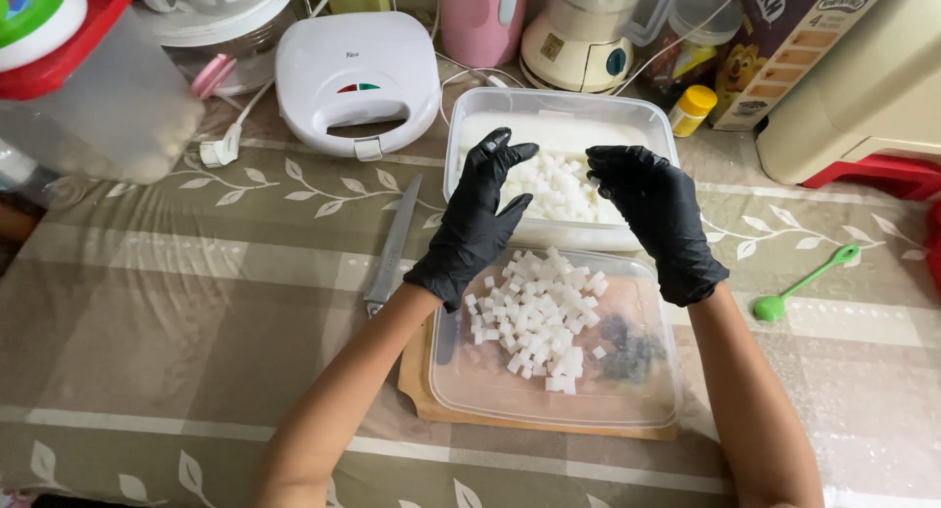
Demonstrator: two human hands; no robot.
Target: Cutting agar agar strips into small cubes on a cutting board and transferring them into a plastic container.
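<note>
Both my gloved hands, left hand (pixel 473 219) and right hand (pixel 659 222), hover open and empty over the clear container (pixel 469 135) of white cubes (pixel 559 189), fingers curved as if to scoop.

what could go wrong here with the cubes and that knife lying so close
1. The knife lies bare just beside the left hand; a sideways reach could catch the blade.
2. The white cubes sit heaped on a flat plastic lid, so some could slide off.
3. The lid overhangs the wooden board and might shift.
</note>
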